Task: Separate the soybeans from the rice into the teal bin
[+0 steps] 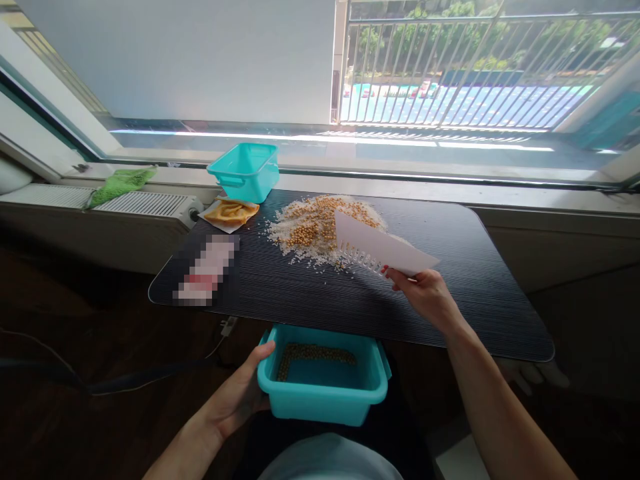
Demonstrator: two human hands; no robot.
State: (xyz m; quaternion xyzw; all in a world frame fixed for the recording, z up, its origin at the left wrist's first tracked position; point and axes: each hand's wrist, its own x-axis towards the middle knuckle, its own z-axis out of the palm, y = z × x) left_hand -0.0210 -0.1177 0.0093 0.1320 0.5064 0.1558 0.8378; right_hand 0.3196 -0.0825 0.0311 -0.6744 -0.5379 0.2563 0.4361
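Observation:
My left hand (250, 383) grips the left side of a turquoise plastic bin (325, 403), its thumb on the rim. The bin is below the table's near edge, and a band of small round tan beans (320, 353) lies along its far and left inner sides. In my right hand (423, 290) is a white sheet with slots along its lower edge, like a comb (380, 243), pinched at its near right end. The sheet is tilted over the right part of a spread pile of yellow beans and white grains (305, 233), hiding some of it.
The dark table (440, 233) has rounded corners. Another turquoise bin (250, 173) stands at its back left, near a folded yellow cloth (231, 212) on white paper. A blurred pink-white item (207, 270) lies at left. A green cloth (123, 183) rests on the radiator (155, 203) below the window.

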